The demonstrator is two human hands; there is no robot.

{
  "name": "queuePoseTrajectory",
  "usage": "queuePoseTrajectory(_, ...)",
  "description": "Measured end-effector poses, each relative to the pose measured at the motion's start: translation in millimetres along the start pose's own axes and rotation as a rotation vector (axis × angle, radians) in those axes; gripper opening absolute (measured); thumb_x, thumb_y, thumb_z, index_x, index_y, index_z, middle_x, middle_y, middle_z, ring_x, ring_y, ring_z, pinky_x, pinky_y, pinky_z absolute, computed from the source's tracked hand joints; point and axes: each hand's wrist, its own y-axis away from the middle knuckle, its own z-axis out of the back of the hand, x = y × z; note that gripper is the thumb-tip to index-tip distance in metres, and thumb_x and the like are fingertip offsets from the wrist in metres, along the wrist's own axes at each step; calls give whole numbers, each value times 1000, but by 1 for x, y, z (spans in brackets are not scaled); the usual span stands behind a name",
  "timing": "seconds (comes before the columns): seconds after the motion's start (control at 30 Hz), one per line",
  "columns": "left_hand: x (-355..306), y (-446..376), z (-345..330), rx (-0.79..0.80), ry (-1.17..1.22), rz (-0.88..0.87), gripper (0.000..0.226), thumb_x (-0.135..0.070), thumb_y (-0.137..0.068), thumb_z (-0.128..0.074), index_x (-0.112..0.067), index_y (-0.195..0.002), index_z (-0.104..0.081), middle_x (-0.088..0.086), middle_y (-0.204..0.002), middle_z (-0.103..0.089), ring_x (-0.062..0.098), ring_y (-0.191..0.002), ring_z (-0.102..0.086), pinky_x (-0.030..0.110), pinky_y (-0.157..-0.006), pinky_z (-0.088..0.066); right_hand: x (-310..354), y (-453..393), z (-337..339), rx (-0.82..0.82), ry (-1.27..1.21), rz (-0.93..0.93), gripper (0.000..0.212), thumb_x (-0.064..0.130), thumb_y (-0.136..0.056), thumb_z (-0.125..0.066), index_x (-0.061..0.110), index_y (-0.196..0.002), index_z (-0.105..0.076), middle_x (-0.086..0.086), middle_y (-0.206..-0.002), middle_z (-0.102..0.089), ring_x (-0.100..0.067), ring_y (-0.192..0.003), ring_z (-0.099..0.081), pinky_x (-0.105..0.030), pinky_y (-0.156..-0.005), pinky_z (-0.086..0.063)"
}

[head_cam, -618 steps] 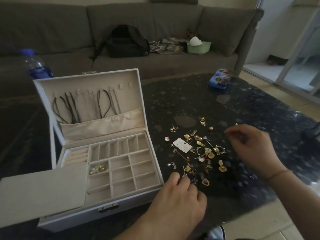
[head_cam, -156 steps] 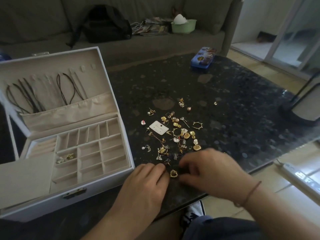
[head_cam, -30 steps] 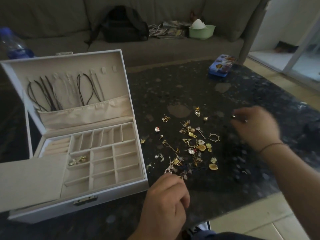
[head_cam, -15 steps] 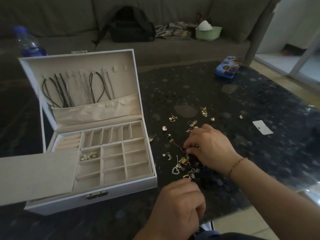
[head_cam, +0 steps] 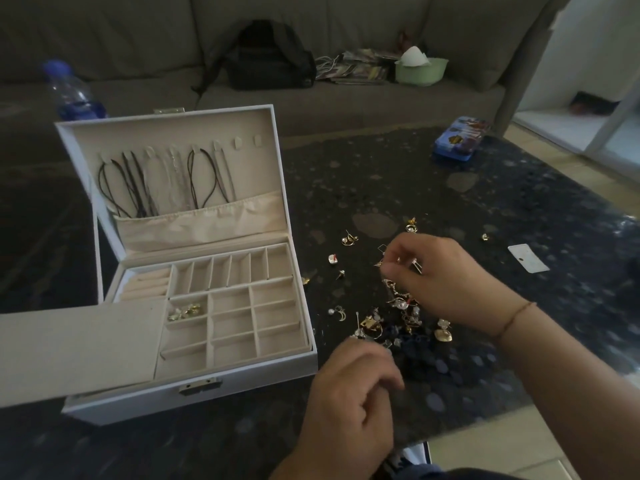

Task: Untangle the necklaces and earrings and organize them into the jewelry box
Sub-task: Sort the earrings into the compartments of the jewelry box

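We see the right hand with fingers pinching a small earring piece just above the earring pile on the dark desk. Left hand fingers curled at the pile's near edge; holding anything, we cannot tell. Open jewelry box sits left, few earrings in one compartment, necklaces hanging in its lid. White card lies far right.

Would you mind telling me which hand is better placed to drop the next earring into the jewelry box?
Left, probably: the left hand sits nearer the jewelry box, while the right hand hovers over the earring pile.
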Motion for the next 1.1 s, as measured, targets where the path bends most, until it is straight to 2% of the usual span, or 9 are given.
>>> queuePoseTrajectory(0.13,-17,-7,1,-139,120,307,47,3,-81,-55,-24,-119,-60,-16,-124,-61,10,-122,-57,22,-101,-46,13,11,24,128,71,1,6,33,-89,-62,30,-85,-61,13,-85,-63,2,-80,-58,-12,-70,-43)
queuePoseTrajectory(0.23,-33,-17,1,-11,125,491,62,-29,-87,-56,-35,-146,-37,-31,-144,-43,-9,-137,-35,12,-111,-29,27,28,45,227,143,22,12,45,-83,-57,34,-79,-59,15,-78,-62,-1,-76,-59,-19,-70,-46)
queuePoseTrajectory(0.33,-42,-29,1,175,168,515,61,-32,-86,-56,-41,-144,-39,-32,-140,-47,-17,-127,-42,10,-107,-34,44,39,53,326,86,75,14,48,-80,-55,35,-78,-60,20,-80,-62,-1,-74,-59,-18,-65,-47)
queuePoseTrajectory(0.43,-44,-43,9,255,450,602,32,-17,-88,-58,-24,-118,-67,-6,-111,-73,6,-106,-67,18,-94,-49,47,37,50,374,-15,91,9,37,-87,-59,31,-80,-62,17,-75,-67,-1,-69,-61,-16,-62,-47)
queuePoseTrajectory(0.53,-39,-52,26,256,683,826,20,-19,-85,-65,-11,-99,-76,14,-100,-75,27,-96,-71,27,-87,-56,44,31,44,340,-61,115,10,35,-87,-61,29,-78,-62,12,-70,-68,-3,-65,-62,-16,-59,-47)
queuePoseTrajectory(0.73,-27,-69,58,352,834,981,43,-27,-82,-58,-4,-116,-70,22,-110,-71,29,-96,-70,36,-90,-56,45,19,32,259,-262,78,7,24,-89,-66,23,-81,-66,6,-73,-71,-2,-60,-60,-15,-57,-47)
queuePoseTrajectory(0.87,-18,-83,74,352,1018,1059,49,-30,-82,-61,-1,-121,-68,23,-122,-67,31,-104,-69,42,-92,-56,28,7,22,81,-322,11,3,28,-89,-65,27,-88,-68,4,-78,-70,-8,-67,-64,-24,-65,-52)
queuePoseTrajectory(1.0,-6,-99,85,203,1086,1072,60,-43,-91,-46,-1,-132,-56,20,-129,-64,34,-116,-65,48,-96,-51,-20,10,24,-76,-79,-159,14,20,-90,-64,34,-89,-67,14,-88,-66,-1,-80,-61,-17,-72,-47)
queuePoseTrajectory(1.1,9,-105,91,168,1214,1026,73,-56,-94,-44,-2,-142,-43,23,-140,-56,37,-127,-56,53,-104,-43,-46,23,13,56,145,-140,21,20,-84,-68,39,-94,-66,16,-102,-57,-5,-96,-53,-26,-93,-44)
